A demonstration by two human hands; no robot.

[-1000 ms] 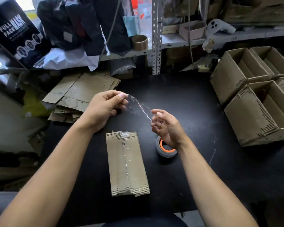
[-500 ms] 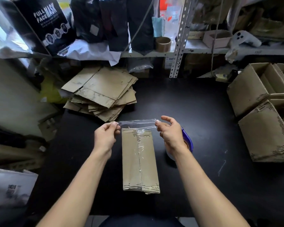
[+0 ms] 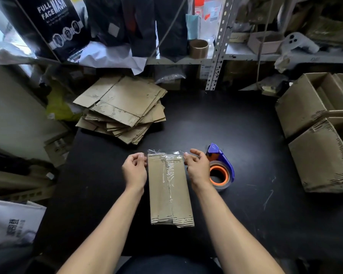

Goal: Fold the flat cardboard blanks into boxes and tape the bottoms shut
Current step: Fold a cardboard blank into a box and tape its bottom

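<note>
Two hands work at the far end of a box (image 3: 170, 191) lying bottom-up on the black surface (image 3: 246, 135): the left hand (image 3: 135, 170) and right hand (image 3: 197, 168) each pinch an end of a clear tape strip (image 3: 165, 152) stretched across that edge. Just right sits a tape dispenser (image 3: 221, 169). Farther back-left lie stacked flat blanks (image 3: 123, 109); folded boxes (image 3: 321, 131) stand far right.

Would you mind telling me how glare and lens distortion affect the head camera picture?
Head view: daylight blows out the upper left corner; the wide lens bows the shelf upright; the clear tape strip between left hand and right hand shows only as faint glints.
</note>
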